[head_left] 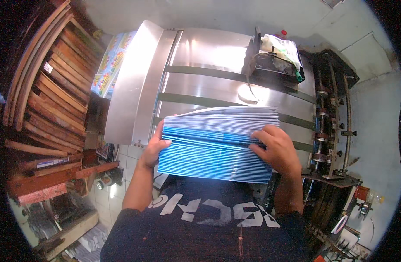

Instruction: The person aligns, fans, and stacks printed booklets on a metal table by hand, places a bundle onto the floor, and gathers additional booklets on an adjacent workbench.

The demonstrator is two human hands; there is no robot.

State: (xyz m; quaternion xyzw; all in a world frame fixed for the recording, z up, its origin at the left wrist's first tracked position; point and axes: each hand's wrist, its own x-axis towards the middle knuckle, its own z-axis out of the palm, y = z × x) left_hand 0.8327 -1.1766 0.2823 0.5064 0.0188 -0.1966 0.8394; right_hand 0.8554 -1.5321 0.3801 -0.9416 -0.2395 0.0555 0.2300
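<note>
A thick stack of blue and white folded paper sheets (215,150) is fanned out in front of my chest, its many edges stepped from white at the far side to blue at the near side. My left hand (156,146) grips the stack's left end, with the thumb lying on top and the fingers mostly hidden beneath. At the right end, my right hand (277,148) has its fingers curled, thumb and fingertips pressed onto the sheets near the middle of the fan. Beyond the stack lies a metal machine table (200,83) crossed by dark green belts (187,99).
A black box (279,65) with a plastic bag on it sits on the machine's far right. Rollers on shafts (323,126) stand along the right side. Wooden boards (56,87) fill a rack at left. Colourful printed packs (113,63) lie behind the curved metal guard (132,83).
</note>
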